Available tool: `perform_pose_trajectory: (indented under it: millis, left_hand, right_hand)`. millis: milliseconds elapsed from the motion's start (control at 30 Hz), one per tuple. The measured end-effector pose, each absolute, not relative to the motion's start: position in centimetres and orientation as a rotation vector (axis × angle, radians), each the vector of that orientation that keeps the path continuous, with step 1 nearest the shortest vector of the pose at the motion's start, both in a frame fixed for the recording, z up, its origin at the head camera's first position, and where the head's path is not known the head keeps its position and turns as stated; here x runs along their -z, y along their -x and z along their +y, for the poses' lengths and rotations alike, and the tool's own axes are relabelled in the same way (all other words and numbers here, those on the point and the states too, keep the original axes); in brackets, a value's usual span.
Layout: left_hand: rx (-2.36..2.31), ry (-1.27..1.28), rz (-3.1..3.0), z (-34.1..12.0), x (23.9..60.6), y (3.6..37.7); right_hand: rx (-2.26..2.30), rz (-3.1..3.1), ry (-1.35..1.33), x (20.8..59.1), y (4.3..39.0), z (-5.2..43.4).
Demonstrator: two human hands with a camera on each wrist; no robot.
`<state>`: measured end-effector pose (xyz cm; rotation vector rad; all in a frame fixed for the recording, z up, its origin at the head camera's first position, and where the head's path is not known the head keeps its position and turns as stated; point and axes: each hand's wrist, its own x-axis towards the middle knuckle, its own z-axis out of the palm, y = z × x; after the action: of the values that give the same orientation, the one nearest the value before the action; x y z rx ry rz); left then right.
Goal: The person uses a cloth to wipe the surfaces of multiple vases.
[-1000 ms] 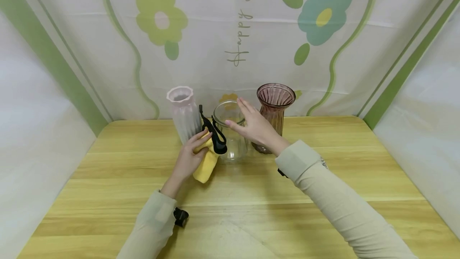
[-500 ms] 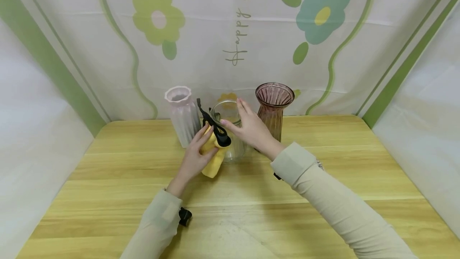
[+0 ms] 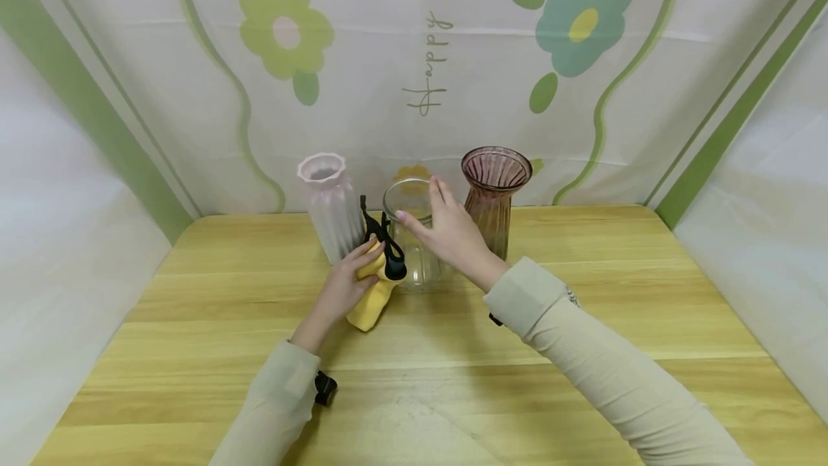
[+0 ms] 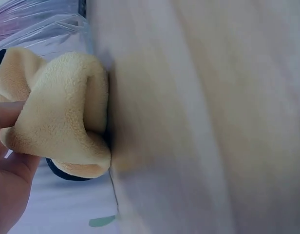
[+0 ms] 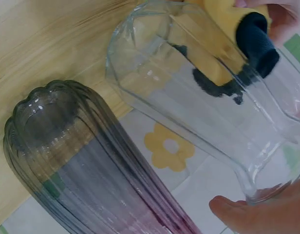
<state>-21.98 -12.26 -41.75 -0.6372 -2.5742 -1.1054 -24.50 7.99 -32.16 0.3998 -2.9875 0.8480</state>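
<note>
While the left hand [image 3: 341,288] bunches a fuzzy yellow cloth with black trim [image 3: 374,285] in curled fingers, pressing it on the side of the clear ribbed glass vase [image 3: 414,236], the right hand [image 3: 453,231] has straight fingers by the rim; real contact, can't tell. I'd say the wiping has only started on this middle one. It stands near the wooden table's far edge [image 3: 582,208], between a frosted pale pink fluted vase [image 3: 328,205] and a smoky purple ribbed glass vase [image 3: 494,193]. All three look empty.
</note>
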Motion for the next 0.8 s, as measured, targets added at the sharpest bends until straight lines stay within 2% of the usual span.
perform_pose_trajectory:
  millis: [233,567,800]
  left_hand:
    - [1.103,0.622,-2.633,-12.5,42.0,22.0]
    - [1.170,0.605,-2.592,-12.5,41.9,21.8]
    - [1.214,0.614,-2.520,-12.4,41.2,21.6]
  right_hand:
    - [-0.710,-3.013,-0.395,31.4,24.6,8.2]
    - [-0.740,-3.060,-0.679,31.3,26.1,10.0]
    - [-0.751,-3.067,-0.709,31.2,26.1,10.1]
